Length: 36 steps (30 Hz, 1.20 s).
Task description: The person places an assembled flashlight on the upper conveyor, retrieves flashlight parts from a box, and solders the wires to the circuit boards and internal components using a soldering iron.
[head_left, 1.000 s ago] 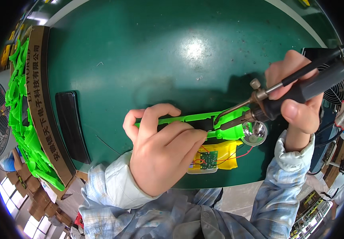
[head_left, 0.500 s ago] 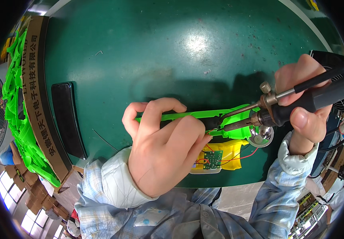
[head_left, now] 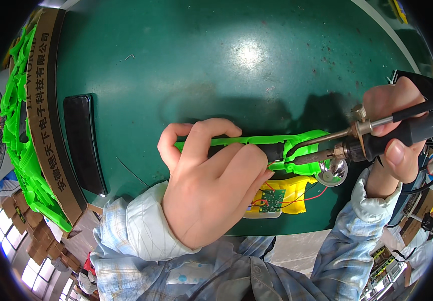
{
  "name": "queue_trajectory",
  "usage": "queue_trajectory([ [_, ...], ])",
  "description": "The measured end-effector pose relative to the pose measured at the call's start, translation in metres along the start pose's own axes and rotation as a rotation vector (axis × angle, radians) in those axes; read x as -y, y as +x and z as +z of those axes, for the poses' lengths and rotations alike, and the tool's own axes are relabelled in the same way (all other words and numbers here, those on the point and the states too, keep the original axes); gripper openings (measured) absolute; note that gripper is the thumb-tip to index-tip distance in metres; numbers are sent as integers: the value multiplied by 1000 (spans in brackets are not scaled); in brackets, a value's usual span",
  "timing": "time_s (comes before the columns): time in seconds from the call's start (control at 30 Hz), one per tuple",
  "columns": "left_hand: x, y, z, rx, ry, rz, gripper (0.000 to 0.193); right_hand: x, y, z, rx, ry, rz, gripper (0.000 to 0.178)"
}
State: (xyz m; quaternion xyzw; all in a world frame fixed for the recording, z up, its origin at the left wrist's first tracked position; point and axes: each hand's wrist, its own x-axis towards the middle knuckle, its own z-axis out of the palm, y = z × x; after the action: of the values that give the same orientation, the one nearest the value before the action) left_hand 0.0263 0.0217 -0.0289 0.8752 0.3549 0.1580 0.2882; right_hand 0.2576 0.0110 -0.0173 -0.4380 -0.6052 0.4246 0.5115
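My left hand [head_left: 209, 183] is closed over a long bright green plastic housing half [head_left: 304, 169], its fingers wrapped across it and the fingertips beside a thin red wire. A black cylinder [head_left: 272, 150] lies inside the housing. In my right fist [head_left: 399, 118] is a soldering iron [head_left: 344, 151] with a thin metal feed tube [head_left: 327, 138] clamped alongside. Both the iron's tip and the tube's end reach the right end of the black cylinder. Below the green piece sits a yellow housing [head_left: 297, 191] with a green circuit board [head_left: 272, 199] and red and black wires. A round silver reflector [head_left: 333, 174] adjoins it.
On the left, a cardboard box [head_left: 51, 115] holds a pile of green plastic parts [head_left: 22, 135]. A black phone [head_left: 83, 143] lies beside it on the green tabletop [head_left: 176, 55]. Dark equipment and cables [head_left: 419, 173] stand at the right edge.
The green housing, my left hand and the soldering iron have shifted slightly right together. My right hand sits a little farther right and nearer. Both hands keep their hold.
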Motion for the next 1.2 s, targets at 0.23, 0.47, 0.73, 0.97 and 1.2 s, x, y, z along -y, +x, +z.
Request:
queue_trajectory([
  [0.23,-2,0,-5,3,-2,-5,22,13,-5,-5,-48,-60,-7,30],
  [0.47,-2,-3,-38,-193,7,59,18,42,-11,-6,-54,-50,-34,25],
  [0.73,22,-6,-72,-133,29,111,22,23,-34,21,-467,243,-197,24],
  [0.97,33,-6,-69,-66,-26,246,23,9,-35,27,-600,117,-172,23],
  [1.2,29,-1,-64,-292,2,317,22,3,-36,25,-628,58,-101,22],
])
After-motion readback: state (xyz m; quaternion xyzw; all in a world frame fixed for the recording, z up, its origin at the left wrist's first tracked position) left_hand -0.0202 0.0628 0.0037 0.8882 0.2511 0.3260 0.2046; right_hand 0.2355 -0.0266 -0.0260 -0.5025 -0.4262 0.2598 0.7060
